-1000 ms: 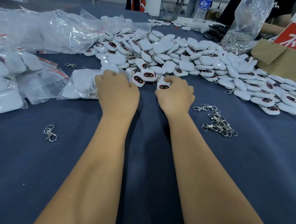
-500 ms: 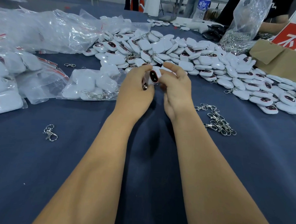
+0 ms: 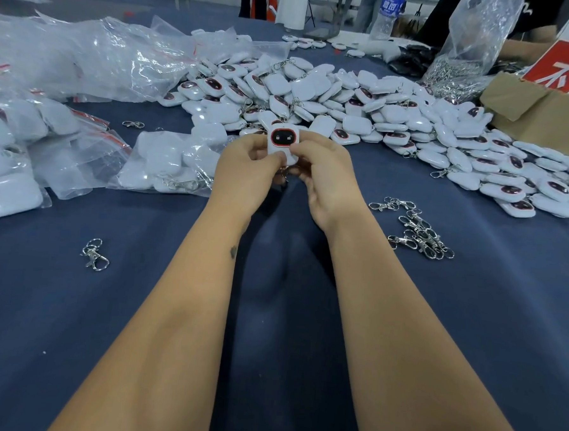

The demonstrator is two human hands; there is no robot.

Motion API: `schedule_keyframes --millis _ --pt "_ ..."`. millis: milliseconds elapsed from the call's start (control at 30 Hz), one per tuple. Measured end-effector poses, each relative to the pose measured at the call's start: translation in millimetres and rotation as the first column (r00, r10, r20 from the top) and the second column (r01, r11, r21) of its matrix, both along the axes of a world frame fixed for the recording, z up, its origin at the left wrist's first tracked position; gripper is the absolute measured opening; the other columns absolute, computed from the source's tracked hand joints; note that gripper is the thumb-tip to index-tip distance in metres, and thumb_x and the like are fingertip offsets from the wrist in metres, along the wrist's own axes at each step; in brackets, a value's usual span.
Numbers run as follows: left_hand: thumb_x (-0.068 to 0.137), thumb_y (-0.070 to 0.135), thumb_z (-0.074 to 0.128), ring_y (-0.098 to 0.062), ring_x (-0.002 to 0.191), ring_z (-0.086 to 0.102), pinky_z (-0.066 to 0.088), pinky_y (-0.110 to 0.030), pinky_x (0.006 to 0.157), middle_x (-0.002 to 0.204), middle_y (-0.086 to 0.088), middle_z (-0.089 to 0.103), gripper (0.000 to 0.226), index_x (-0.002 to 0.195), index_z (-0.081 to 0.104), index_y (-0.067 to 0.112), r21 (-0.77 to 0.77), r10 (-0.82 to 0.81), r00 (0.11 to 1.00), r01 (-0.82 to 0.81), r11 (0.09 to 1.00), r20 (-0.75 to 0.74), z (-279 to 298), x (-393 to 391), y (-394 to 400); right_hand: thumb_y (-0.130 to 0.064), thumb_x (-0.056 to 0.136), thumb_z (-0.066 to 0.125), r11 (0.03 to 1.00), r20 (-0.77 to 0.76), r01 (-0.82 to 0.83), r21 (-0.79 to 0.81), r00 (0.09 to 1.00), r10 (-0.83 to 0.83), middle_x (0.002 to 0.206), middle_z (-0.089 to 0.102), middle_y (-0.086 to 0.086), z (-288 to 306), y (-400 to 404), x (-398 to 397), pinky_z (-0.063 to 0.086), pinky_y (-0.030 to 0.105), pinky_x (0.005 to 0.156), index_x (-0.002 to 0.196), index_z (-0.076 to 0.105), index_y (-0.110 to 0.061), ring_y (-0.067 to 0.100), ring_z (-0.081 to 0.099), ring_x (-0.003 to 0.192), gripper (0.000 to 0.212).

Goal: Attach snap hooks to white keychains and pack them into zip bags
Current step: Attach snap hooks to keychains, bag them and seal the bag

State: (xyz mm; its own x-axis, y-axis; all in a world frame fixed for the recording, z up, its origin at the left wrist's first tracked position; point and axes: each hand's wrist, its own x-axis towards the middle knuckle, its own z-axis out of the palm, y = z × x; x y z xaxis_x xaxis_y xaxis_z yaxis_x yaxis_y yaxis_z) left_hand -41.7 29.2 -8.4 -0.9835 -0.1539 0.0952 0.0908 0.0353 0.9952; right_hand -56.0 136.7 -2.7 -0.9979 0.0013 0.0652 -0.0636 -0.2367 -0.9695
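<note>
Both hands hold one white keychain (image 3: 283, 142) upright above the blue table; its dark face with a red rim looks at me. My left hand (image 3: 246, 170) grips its left side and my right hand (image 3: 328, 174) its right side. Metal shows just below the keychain between my fingers, mostly hidden. A big heap of white keychains (image 3: 364, 107) lies behind my hands. Several loose snap hooks (image 3: 417, 230) lie to the right of my right wrist. A filled zip bag (image 3: 167, 163) lies left of my left hand.
More filled zip bags (image 3: 19, 148) and a pile of empty clear bags (image 3: 80, 56) cover the left side. A lone snap hook (image 3: 95, 254) lies at the near left. A cardboard box (image 3: 545, 110), a bag of hooks (image 3: 466, 60) and a water bottle (image 3: 387, 13) stand at the back right.
My hands left the edge of the heap, lifted one keychain and drew it toward me. It has turned from sideways to upright with its face toward me.
</note>
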Motion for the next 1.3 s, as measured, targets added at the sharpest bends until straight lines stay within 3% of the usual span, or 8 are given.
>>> schedule_keyframes --millis 133,300,467,600,800,933,1167,1300 --pt "0.085 0.002 0.063 -0.029 0.093 0.071 0.060 -0.040 0.083 0.096 -0.009 0.072 0.033 0.098 0.062 0.033 0.041 -0.015 1.000 0.015 0.999 -0.004 -1.0 0.1 -0.7 0.000 0.091 0.054 1.000 0.017 0.001 0.018 1.000 -0.001 0.074 0.071 0.002 -1.3 -0.8 -1.5 0.052 0.025 0.071 0.081 0.071 -0.014 0.012 0.064 0.069 0.025" --pt "0.083 0.004 0.059 -0.026 0.091 0.070 0.058 -0.025 0.071 0.108 -0.016 0.070 0.038 0.111 0.067 0.029 0.090 -0.037 0.999 0.037 0.995 -0.002 -0.7 -1.1 -0.8 -0.003 0.090 0.058 1.000 0.020 0.010 0.028 1.000 -0.011 0.075 0.070 0.003 -2.6 -1.0 -2.6 0.051 0.026 0.072 0.082 0.072 -0.014 0.013 0.063 0.070 0.020" --pt "0.092 0.010 0.056 -0.020 0.089 0.070 0.058 -0.023 0.069 0.103 -0.009 0.073 0.026 0.109 0.070 0.024 0.150 -0.035 0.999 0.033 0.988 0.009 0.2 -1.4 1.0 -0.005 0.088 0.059 0.999 0.010 0.018 0.038 1.000 -0.019 0.068 0.071 0.002 -3.6 -1.1 -1.4 0.051 0.028 0.074 0.078 0.072 -0.017 0.011 0.065 0.067 0.020" --pt "0.094 0.010 0.056 -0.021 0.091 0.071 0.059 -0.028 0.076 0.107 -0.014 0.072 0.025 0.113 0.068 0.022 0.130 -0.033 0.999 0.032 0.991 0.004 -1.1 -2.4 1.4 -0.006 0.088 0.058 0.995 -0.006 0.029 0.092 1.000 -0.029 0.063 0.071 0.000 -3.9 -2.0 -0.1 0.050 0.022 0.068 0.081 0.069 -0.018 0.008 0.066 0.063 0.018" --pt "0.093 0.010 0.057 -0.014 0.084 0.071 0.060 -0.028 0.074 0.099 -0.008 0.073 0.024 0.097 0.070 0.030 0.139 -0.031 0.999 0.032 0.990 -0.010 -1.5 -1.4 1.2 -0.009 0.090 0.059 0.985 -0.013 0.059 0.164 0.998 -0.058 0.067 0.072 -0.001 -3.7 -2.9 0.1 0.048 0.025 0.075 0.081 0.069 -0.020 0.012 0.066 0.075 0.017" --pt "0.092 0.010 0.057 -0.014 0.083 0.071 0.059 -0.026 0.073 0.093 -0.003 0.072 0.025 0.094 0.071 0.032 0.143 -0.036 0.999 0.038 0.989 -0.019 -1.6 -1.3 0.2 -0.009 0.090 0.060 0.986 -0.004 0.063 0.157 0.998 -0.064 0.069 0.072 0.001 -3.3 -3.6 0.4 0.051 0.035 0.087 0.081 0.069 -0.019 0.018 0.066 0.082 0.016" --pt "0.094 0.015 0.055 -0.015 0.086 0.070 0.057 -0.021 0.067 0.098 -0.004 0.072 0.020 0.093 0.067 0.031 0.138 -0.011 1.000 0.010 0.990 0.004 -0.3 -1.4 0.6 -0.007 0.090 0.060 0.991 -0.009 0.052 0.125 0.999 -0.052 0.070 0.071 -0.003 -3.9 -3.4 0.0 0.050 0.027 0.076 0.086 0.070 -0.016 0.010 0.064 0.073 0.014" --pt "0.093 0.016 0.057 -0.019 0.087 0.071 0.057 -0.022 0.067 0.094 -0.003 0.072 0.016 0.094 0.066 0.029 0.132 -0.007 1.000 0.006 0.991 0.011 0.2 -2.0 -0.2 -0.007 0.089 0.060 0.996 -0.009 0.042 0.084 0.999 -0.041 0.063 0.069 -0.006 -3.0 -1.7 0.8 0.047 0.019 0.063 0.079 0.069 -0.018 0.004 0.062 0.062 0.018"
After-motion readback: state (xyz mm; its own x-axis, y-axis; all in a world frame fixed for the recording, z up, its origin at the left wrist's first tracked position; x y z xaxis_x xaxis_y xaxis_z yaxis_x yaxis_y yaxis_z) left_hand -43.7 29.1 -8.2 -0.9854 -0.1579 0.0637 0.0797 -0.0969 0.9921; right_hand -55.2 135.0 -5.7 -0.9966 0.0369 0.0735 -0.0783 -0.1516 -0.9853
